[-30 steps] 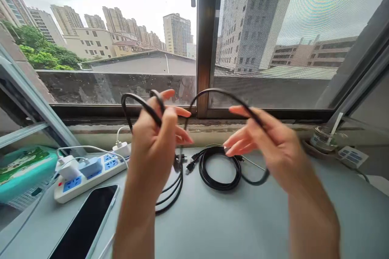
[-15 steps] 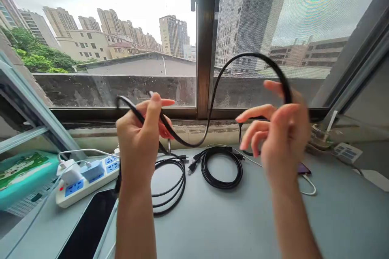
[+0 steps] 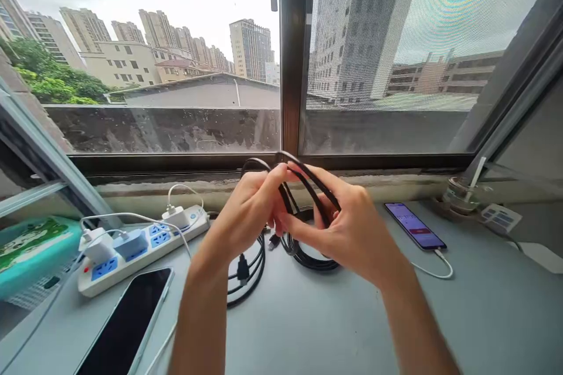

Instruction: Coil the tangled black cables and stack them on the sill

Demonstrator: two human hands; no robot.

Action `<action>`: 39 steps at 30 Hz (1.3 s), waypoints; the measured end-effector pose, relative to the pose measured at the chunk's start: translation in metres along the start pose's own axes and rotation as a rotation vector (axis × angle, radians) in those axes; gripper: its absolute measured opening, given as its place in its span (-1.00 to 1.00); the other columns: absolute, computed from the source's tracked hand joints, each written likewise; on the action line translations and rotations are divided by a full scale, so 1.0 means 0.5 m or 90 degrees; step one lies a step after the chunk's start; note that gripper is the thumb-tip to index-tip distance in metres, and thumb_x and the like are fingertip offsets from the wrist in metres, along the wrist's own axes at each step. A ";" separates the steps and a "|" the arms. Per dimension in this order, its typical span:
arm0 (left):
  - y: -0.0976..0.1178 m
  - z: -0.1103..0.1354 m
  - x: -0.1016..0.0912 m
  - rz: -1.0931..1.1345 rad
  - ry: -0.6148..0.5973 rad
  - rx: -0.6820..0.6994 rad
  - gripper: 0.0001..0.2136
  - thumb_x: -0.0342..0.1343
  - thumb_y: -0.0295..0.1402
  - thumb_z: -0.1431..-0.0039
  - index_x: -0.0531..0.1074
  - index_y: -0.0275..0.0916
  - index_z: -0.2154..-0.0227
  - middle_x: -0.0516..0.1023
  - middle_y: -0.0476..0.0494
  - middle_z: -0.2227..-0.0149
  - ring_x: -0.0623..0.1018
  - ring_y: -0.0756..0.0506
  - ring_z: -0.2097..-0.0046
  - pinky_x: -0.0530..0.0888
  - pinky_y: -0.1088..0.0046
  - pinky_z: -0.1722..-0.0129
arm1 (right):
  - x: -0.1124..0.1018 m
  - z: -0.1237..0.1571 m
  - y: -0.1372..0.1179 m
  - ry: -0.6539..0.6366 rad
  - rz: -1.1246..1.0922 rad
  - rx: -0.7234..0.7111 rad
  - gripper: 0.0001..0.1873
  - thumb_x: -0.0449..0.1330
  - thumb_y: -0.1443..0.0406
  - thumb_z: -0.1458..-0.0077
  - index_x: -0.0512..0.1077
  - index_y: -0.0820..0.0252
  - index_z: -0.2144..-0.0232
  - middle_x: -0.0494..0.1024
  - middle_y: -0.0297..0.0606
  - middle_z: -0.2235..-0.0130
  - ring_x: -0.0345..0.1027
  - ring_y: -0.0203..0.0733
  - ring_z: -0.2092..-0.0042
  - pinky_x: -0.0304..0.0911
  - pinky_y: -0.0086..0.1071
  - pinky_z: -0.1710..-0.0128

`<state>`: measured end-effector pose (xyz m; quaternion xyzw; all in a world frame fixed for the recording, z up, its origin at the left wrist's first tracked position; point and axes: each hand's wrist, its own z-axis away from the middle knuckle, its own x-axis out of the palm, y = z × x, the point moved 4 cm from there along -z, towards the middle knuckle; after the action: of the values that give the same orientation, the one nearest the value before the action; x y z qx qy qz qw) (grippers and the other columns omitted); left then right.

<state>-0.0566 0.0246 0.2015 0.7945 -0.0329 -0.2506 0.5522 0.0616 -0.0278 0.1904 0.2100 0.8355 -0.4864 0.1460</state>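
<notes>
The left hand [image 3: 248, 211] and right hand [image 3: 352, 231] pinch loops of black cable [image 3: 303, 167] between thumbs and fingers; 2 coiled cables [image 3: 317, 265] lie on the desk [image 3: 308, 328].

no text is legible; marks on the lit phone [image 3: 415, 227] are too small.

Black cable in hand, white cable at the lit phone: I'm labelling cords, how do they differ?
The black cable looks thicker than the white cable. The black cable is looped in the left hand and right hand; the white cable lies on the table, plugged into the lit phone. Both are bent in curves.
</notes>
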 end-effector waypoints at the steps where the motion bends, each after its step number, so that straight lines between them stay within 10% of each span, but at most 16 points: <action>1: -0.004 -0.004 0.005 0.006 -0.011 -0.005 -0.55 -0.10 -0.08 -0.19 0.42 -0.30 0.62 0.36 -0.03 0.74 0.35 0.02 0.67 0.27 0.57 0.66 | -0.001 0.001 0.002 0.018 0.029 -0.006 -0.47 0.24 0.16 0.03 0.37 0.03 -0.04 0.30 -0.46 0.59 0.11 -0.37 0.60 0.10 -0.47 0.59; 10: 0.004 0.003 0.015 -0.004 -0.084 0.044 -0.46 -0.13 -0.04 -0.23 0.37 -0.29 0.72 0.41 -0.10 0.70 0.40 0.03 0.64 0.33 0.55 0.60 | -0.032 -0.005 0.020 0.096 0.070 -0.063 -0.61 0.12 0.31 -0.04 0.43 0.06 0.04 0.51 -0.38 0.34 0.30 -0.33 0.43 0.24 -0.46 0.42; 15: 0.027 0.029 -0.038 -0.077 0.055 0.126 -0.75 0.10 -0.16 -0.14 0.56 -0.23 0.38 0.47 -0.02 0.63 0.44 0.02 0.56 0.38 0.53 0.53 | -0.048 -0.012 0.028 0.162 0.028 -0.055 -0.54 0.09 0.29 -0.12 0.36 0.15 -0.09 0.53 -0.33 0.41 0.41 -0.23 0.34 0.32 -0.35 0.25; 19: 0.035 0.041 -0.071 -0.141 0.159 0.300 -0.63 0.28 -0.24 0.03 0.49 -0.10 0.10 0.57 -0.07 0.23 0.53 -0.08 0.18 0.45 0.40 0.11 | -0.048 -0.008 0.023 0.206 0.004 -0.109 -0.57 0.11 0.29 -0.14 0.40 0.13 -0.07 0.52 -0.33 0.44 0.44 -0.23 0.34 0.35 -0.35 0.28; 23: 0.019 0.017 -0.038 -0.213 0.066 0.377 -0.39 0.29 -0.26 0.07 0.31 -0.10 -0.10 0.42 -0.14 -0.09 0.41 -0.17 -0.08 0.35 0.34 -0.08 | -0.033 -0.005 0.019 0.164 -0.096 -0.146 -0.60 0.15 0.30 -0.11 0.44 0.11 -0.03 0.54 -0.37 0.42 0.43 -0.30 0.41 0.37 -0.43 0.40; 30: -0.028 -0.045 -0.014 -0.133 0.173 0.247 -0.89 0.13 -0.34 -0.03 0.46 -0.27 0.39 0.52 -0.01 0.45 0.48 0.01 0.38 0.38 0.53 0.34 | -0.030 -0.004 0.017 0.236 -0.235 -0.113 -0.64 0.26 0.34 0.02 0.52 0.11 0.10 0.53 -0.42 0.51 0.39 -0.35 0.47 0.34 -0.48 0.47; 34: -0.073 -0.076 -0.011 0.036 0.219 0.162 -0.66 0.09 -0.21 -0.08 0.29 -0.26 0.72 0.36 0.02 0.69 0.40 0.05 0.56 0.35 0.53 0.43 | -0.043 0.000 0.024 0.397 -0.233 -0.106 -0.59 0.25 0.29 0.00 0.48 0.08 0.04 0.51 -0.44 0.55 0.13 -0.45 0.64 0.08 -0.52 0.69; 39: -0.098 -0.082 -0.024 0.269 0.252 0.059 -0.56 0.12 -0.29 0.01 0.03 -0.20 0.84 -0.02 0.16 0.84 0.03 0.14 0.76 0.13 0.55 0.70 | -0.042 -0.025 0.045 0.326 -0.050 -0.097 -0.45 0.28 0.29 0.09 0.41 0.08 -0.03 0.46 -0.46 0.53 0.24 -0.40 0.54 0.22 -0.51 0.56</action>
<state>-0.0602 0.0826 0.1729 0.8280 -0.1007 0.0316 0.5507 0.0904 -0.0114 0.1890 0.2819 0.8868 -0.3588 -0.0740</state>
